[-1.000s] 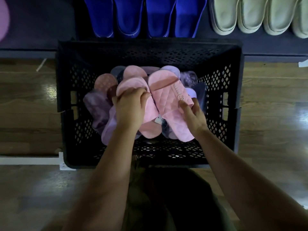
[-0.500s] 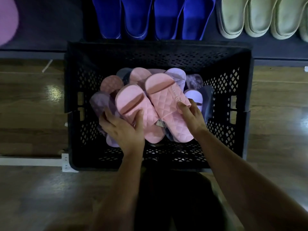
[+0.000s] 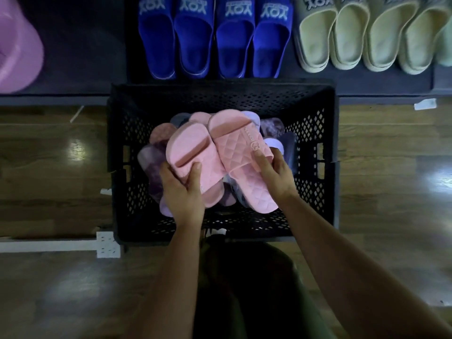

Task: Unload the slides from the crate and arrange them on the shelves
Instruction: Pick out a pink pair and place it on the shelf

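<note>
1 rounded purplish-pink object (image 3: 17,45) sits at the far left on the dark shelf (image 3: 85,57), cut off by the frame edge (we cannot tell what it is). Below it, a white strip (image 3: 49,246) lies on the glossy wooden floor (image 3: 49,167) and ends near the left front corner of the black crate (image 3: 220,94). The crate stands on the floor with its far wall at the shelf edge. It holds a heap of purple slides (image 3: 151,160) with 2 pink ones on top.

We see the left hand (image 3: 182,192) gripping the left pink slide (image 3: 190,152) at its near half. The thumb is pressed on the upper face and the fingers are curled close together round the left edge. This slide points toe away, and its inner edge touches the right pink slide (image 3: 239,152), which has a quilted strap and leans slightly left. The right hand (image 3: 276,177) holds that slide at the strap. Its thumb lies flat across the quilting and the other fingers wrap round the right edge, their tips hidden.

Behind the crate, 4 blue slides (image 3: 193,45) stand side by side on the shelf. Further right we count at least 4 cream slides (image 3: 354,40) in a row.
</note>
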`<control>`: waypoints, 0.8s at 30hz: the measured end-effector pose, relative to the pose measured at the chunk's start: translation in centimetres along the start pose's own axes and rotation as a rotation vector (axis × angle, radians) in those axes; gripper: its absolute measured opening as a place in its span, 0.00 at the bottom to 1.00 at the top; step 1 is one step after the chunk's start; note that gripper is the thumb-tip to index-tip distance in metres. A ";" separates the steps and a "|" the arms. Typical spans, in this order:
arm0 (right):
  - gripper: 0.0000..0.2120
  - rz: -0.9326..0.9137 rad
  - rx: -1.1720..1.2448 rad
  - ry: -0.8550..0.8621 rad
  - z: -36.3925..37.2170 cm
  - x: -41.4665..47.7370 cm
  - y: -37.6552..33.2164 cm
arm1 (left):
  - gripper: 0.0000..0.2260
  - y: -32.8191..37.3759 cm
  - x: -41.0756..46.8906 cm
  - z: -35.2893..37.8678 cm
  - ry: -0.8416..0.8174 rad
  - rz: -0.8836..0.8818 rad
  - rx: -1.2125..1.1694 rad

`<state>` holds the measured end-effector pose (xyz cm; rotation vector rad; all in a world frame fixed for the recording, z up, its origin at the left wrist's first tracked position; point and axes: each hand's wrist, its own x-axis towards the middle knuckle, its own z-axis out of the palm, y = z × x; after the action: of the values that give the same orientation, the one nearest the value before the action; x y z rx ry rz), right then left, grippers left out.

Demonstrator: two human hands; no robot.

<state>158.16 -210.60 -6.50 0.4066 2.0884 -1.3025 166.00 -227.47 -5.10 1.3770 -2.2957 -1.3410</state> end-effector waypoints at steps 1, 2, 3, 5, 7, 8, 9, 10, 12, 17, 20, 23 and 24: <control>0.26 -0.006 0.006 0.015 -0.4 -0.9 -0.9 | 0.24 1.4 -0.1 -0.8 -0.009 -0.002 -0.013; 0.25 -0.015 0.011 0.028 -0.8 -1.9 -1.9 | 0.24 2.8 -0.2 -1.7 -0.016 -0.003 -0.016; 0.26 -0.030 0.018 0.034 -1.3 -3.0 -3.2 | 0.23 4.4 -0.4 -2.7 -0.024 -0.003 -0.021; 0.30 -0.054 0.047 0.026 -2.4 -5.4 -6.0 | 0.23 7.8 -0.5 -5.0 -0.055 0.000 -0.044; 0.31 -0.069 0.107 0.026 -3.9 -8.2 -9.4 | 0.24 11.5 -0.8 -7.7 -0.094 0.028 -0.056; 0.31 -0.079 0.127 0.030 -4.7 -9.7 -11.2 | 0.25 13.5 -1.0 -9.1 -0.112 0.050 -0.062; 0.29 -0.088 0.136 0.040 -5.7 -11.3 -13.0 | 0.24 15.5 -1.3 -10.5 -0.133 0.068 -0.065; 0.27 -0.099 0.143 0.054 -6.6 -12.9 -14.9 | 0.23 17.6 -1.6 -11.9 -0.155 0.075 -0.066; 0.20 -0.124 0.156 0.104 -8.6 -16.2 -18.2 | 0.18 22.0 -2.5 -14.5 -0.194 0.087 -0.070; 0.17 -0.178 0.242 0.258 -13.5 -24.0 -25.9 | 0.18 32.5 -5.5 -18.6 -0.231 0.118 -0.174; 0.17 -0.212 0.294 0.358 -17.2 -27.7 -29.4 | 0.17 39.0 -7.9 -19.8 -0.308 0.161 -0.274; 0.17 -0.244 0.358 0.454 -21.6 -30.9 -31.7 | 0.23 44.7 -10.5 -20.1 -0.472 0.277 -0.381; 0.17 -0.257 0.375 0.483 -23.2 -32.0 -32.3 | 0.27 46.5 -11.4 -20.1 -0.530 0.327 -0.383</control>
<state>155.90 -202.78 43.90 0.6883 2.3380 -1.9137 153.47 -222.68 45.06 0.5450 -2.2312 -2.0600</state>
